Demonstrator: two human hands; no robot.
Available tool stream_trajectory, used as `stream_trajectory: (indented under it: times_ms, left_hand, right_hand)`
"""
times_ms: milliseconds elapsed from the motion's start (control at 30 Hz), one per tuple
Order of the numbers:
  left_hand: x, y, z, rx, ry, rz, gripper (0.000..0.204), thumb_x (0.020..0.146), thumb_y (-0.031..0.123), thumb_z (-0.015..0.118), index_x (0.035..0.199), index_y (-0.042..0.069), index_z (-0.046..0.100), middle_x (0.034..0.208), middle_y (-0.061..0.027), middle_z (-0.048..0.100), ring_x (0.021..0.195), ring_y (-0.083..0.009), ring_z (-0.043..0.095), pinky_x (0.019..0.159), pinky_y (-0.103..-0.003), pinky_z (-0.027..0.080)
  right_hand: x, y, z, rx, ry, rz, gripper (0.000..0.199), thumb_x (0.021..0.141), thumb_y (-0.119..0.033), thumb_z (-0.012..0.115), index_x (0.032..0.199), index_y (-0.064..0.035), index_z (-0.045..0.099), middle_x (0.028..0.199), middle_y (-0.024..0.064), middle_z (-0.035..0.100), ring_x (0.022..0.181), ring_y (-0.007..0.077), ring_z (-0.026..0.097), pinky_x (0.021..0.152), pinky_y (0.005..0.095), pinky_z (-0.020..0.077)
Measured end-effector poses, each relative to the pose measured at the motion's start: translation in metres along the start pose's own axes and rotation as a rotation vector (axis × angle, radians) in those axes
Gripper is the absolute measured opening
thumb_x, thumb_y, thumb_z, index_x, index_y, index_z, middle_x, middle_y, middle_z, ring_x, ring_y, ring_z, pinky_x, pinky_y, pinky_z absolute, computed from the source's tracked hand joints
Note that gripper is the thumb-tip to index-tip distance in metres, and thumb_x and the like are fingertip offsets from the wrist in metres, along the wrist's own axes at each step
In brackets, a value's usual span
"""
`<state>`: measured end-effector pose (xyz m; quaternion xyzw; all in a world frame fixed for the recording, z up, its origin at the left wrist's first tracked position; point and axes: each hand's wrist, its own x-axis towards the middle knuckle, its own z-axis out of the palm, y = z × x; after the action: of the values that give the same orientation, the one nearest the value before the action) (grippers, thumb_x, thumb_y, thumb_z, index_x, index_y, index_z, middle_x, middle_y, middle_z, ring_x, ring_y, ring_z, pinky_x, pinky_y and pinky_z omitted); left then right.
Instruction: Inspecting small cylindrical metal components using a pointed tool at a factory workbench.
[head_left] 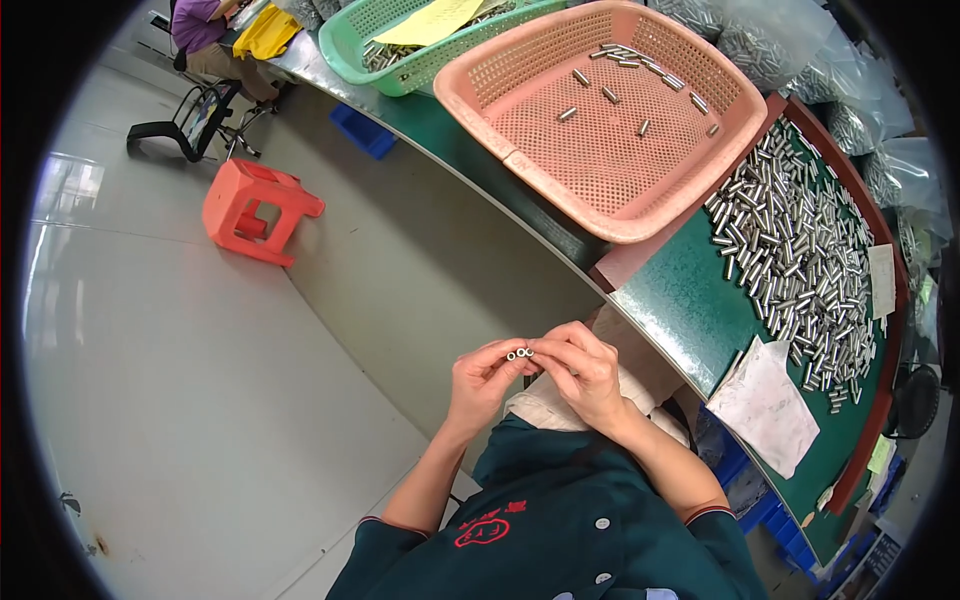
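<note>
Both bare forearms rise from the lower edge and meet in front of the chest. The left hand [483, 378] and right hand [583, 372] touch at the fingertips, fingers curled inward in a pinching grip.

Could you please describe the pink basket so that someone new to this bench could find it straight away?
Start at the long green bench along the right. Next to its pile of metal tubes sits the pink basket. Unlike the green basket beyond it, it is pink and holds only a few scattered tubes.
</note>
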<state>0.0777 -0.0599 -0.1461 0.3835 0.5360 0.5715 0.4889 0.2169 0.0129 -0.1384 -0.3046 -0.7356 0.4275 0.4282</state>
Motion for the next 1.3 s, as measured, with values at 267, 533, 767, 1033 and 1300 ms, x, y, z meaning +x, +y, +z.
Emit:
stream_trajectory:
  times_ms: [267, 533, 767, 1033, 1300]
  left_hand:
    - [0.001, 0.011, 0.002, -0.093, 0.002, -0.158, 0.021, 0.086, -0.001, 0.053, 0.104, -0.008, 0.058, 0.085, -0.0119, 0.064, 0.073, -0.0159, 0.063, 0.067, -0.027, 0.054]
    - [0.002, 0.016, 0.002, -0.11, 0.01, -0.261, 0.022, 0.087, 0.003, 0.054, 0.105, -0.009, 0.057, 0.082, -0.0126, 0.064, 0.07, -0.0154, 0.063, 0.065, -0.027, 0.054]
    - [0.003, 0.02, 0.002, -0.13, 0.011, -0.33, 0.022, 0.087, 0.003, 0.054, 0.105, -0.009, 0.058, 0.081, -0.013, 0.064, 0.07, -0.0153, 0.062, 0.066, -0.027, 0.053]
    - [0.002, 0.019, 0.004, -0.151, 0.017, -0.358, 0.022, 0.087, 0.003, 0.054, 0.105, -0.008, 0.058, 0.083, -0.0116, 0.064, 0.072, -0.0146, 0.062, 0.067, -0.026, 0.053]
    - [-0.002, 0.007, 0.002, -0.101, -0.026, -0.196, 0.023, 0.086, 0.0, 0.053, 0.108, -0.007, 0.057, 0.089, -0.012, 0.064, 0.079, -0.0158, 0.063, 0.072, -0.027, 0.053]
  right_hand:
    - [-0.002, 0.007, 0.005, 0.167, 0.013, 0.196, 0.01, 0.075, 0.001, 0.063, 0.084, 0.0019, 0.065, 0.076, 0.0087, 0.059, 0.064, 0.0184, 0.06, 0.054, 0.0278, 0.0475]
    - [-0.003, 0.008, 0.007, 0.293, -0.016, 0.35, 0.007, 0.077, 0.001, 0.062, 0.083, 0.0041, 0.064, 0.075, 0.008, 0.059, 0.063, 0.0144, 0.056, 0.055, 0.0249, 0.0439]
    - [-0.005, 0.01, 0.008, 0.279, -0.004, 0.358, 0.007, 0.076, 0.001, 0.062, 0.082, 0.0038, 0.064, 0.074, 0.0074, 0.059, 0.064, 0.0143, 0.057, 0.056, 0.0251, 0.0442]
    - [-0.004, 0.008, 0.007, 0.209, -0.001, 0.278, 0.008, 0.076, -0.001, 0.064, 0.083, 0.0023, 0.065, 0.074, 0.0089, 0.059, 0.064, 0.0171, 0.058, 0.056, 0.026, 0.0454]
    - [-0.005, 0.003, 0.003, 0.056, 0.027, 0.095, 0.013, 0.073, -0.001, 0.066, 0.086, -0.002, 0.067, 0.077, 0.0081, 0.058, 0.063, 0.0197, 0.06, 0.053, 0.0291, 0.0479]
